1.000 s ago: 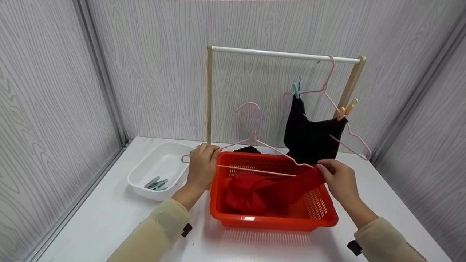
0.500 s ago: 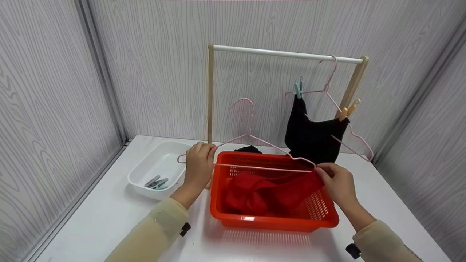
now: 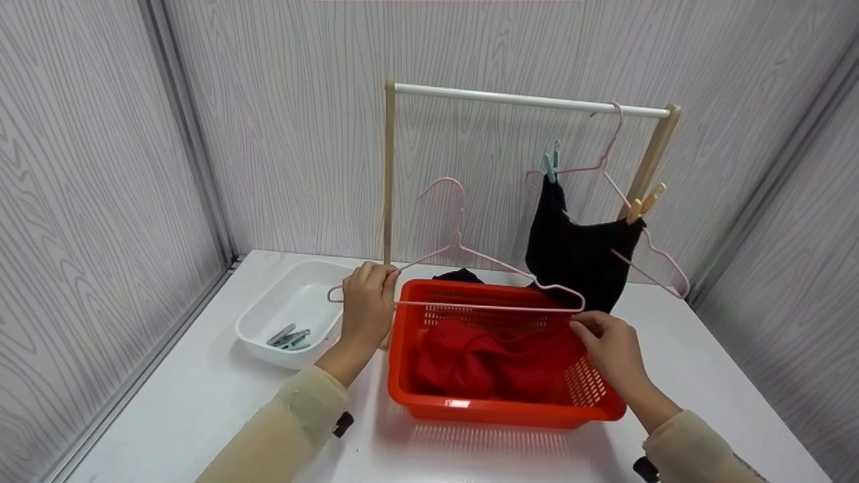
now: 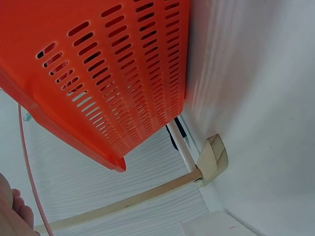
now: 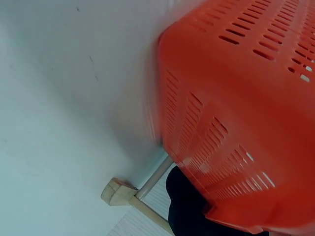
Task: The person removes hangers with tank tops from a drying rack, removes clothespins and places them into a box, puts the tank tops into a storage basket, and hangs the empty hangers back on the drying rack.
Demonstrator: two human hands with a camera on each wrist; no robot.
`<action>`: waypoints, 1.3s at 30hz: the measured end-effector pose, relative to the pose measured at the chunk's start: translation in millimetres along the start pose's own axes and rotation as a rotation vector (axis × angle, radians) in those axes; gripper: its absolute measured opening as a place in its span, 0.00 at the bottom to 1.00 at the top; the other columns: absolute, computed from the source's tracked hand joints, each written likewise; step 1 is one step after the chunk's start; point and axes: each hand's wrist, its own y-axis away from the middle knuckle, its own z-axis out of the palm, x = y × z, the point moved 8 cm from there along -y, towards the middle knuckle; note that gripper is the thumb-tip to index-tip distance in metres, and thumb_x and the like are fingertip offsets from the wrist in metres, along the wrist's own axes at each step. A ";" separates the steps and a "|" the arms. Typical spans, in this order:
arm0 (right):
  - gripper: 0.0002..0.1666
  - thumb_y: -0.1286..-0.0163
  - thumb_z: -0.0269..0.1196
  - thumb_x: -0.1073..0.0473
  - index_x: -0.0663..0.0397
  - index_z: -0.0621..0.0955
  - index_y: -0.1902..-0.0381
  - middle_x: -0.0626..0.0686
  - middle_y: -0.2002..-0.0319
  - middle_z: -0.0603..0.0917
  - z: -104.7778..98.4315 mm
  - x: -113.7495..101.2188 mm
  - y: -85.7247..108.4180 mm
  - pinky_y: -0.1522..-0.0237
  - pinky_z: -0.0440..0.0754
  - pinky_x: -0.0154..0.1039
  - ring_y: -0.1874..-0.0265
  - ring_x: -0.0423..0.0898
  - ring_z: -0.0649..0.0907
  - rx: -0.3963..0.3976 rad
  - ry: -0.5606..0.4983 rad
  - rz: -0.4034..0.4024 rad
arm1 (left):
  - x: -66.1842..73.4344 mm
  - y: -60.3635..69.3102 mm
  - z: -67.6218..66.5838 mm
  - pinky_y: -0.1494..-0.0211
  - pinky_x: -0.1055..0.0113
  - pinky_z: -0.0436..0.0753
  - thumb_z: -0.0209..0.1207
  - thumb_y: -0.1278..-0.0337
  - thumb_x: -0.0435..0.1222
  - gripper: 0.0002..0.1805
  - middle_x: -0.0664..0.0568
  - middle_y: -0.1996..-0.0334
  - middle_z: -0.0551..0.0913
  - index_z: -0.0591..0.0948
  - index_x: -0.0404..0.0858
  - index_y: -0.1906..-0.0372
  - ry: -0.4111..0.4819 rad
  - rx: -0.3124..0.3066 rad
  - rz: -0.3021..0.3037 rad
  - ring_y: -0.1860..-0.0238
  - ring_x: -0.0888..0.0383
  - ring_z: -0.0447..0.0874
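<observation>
My left hand [image 3: 368, 300] grips the left shoulder of a pink wire hanger [image 3: 458, 239], whose hook points up. The hanger stands level above the back of a red perforated basket [image 3: 507, 406]. Inside the basket lies a crumpled red cloth [image 3: 463, 359]. At the basket's right side my right hand [image 3: 612, 345] pinches the raised edge of this cloth, just below the hanger's right end. In the left wrist view, part of the left hand [image 4: 17, 214] shows beside the pink wire; the right wrist view shows no hand.
Behind the basket stands a rack with a white rail [image 3: 503, 98]. On it hangs another pink hanger [image 3: 606, 151] with a black garment [image 3: 577, 258], held by green and orange clothespins [image 3: 644, 204]. A white tub [image 3: 258, 349] with several clothespins [image 3: 288, 337] sits left.
The right hand has lowered and shifted left with the red cloth, which has come off the hanger's right end. The hanger has moved slightly left and levelled.
</observation>
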 end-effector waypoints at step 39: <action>0.07 0.35 0.70 0.61 0.51 0.90 0.59 0.45 0.64 0.87 45.2 -8.0 12.6 0.55 0.86 0.46 0.65 0.43 0.83 -0.337 0.116 -0.115 | 13.6 2.4 7.7 0.58 0.54 0.73 0.62 0.34 0.34 0.05 0.48 0.68 0.80 0.84 0.36 0.62 -0.009 -0.005 0.052 0.63 0.48 0.79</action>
